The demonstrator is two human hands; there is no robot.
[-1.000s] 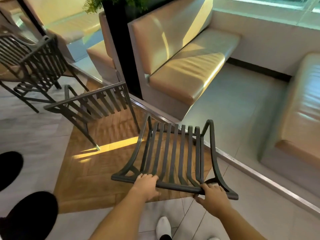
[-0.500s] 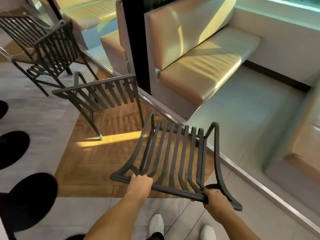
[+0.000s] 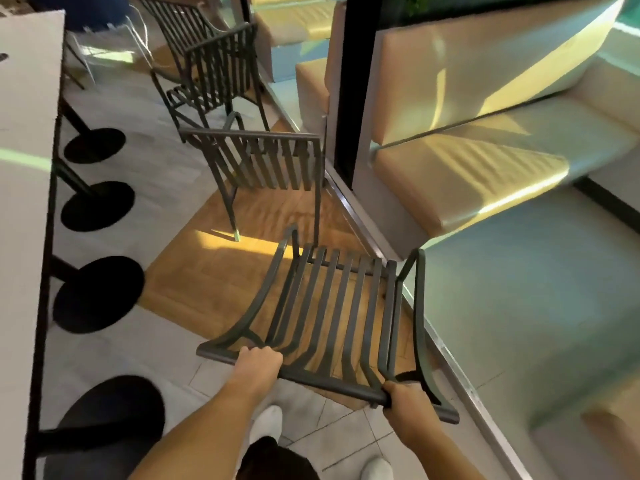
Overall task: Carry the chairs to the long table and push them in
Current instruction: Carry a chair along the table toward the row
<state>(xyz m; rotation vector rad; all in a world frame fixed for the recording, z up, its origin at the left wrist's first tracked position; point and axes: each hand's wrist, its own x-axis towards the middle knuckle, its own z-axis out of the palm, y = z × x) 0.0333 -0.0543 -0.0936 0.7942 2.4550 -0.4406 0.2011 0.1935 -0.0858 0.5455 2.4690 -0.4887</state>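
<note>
Three dark slatted chairs are in view. Nearest, the carried chair [image 3: 332, 317] is held by its top rail: the left hand [image 3: 258, 362] curls its grip around the rail's left part, and the right hand [image 3: 407, 407] is clamped on its right end. Beyond it stands a second chair [image 3: 263, 164], and farther off a third chair [image 3: 207, 64]. Left of the carried chair runs the long white surface [image 3: 24, 168], with four round black bases [image 3: 98, 294] below.
</note>
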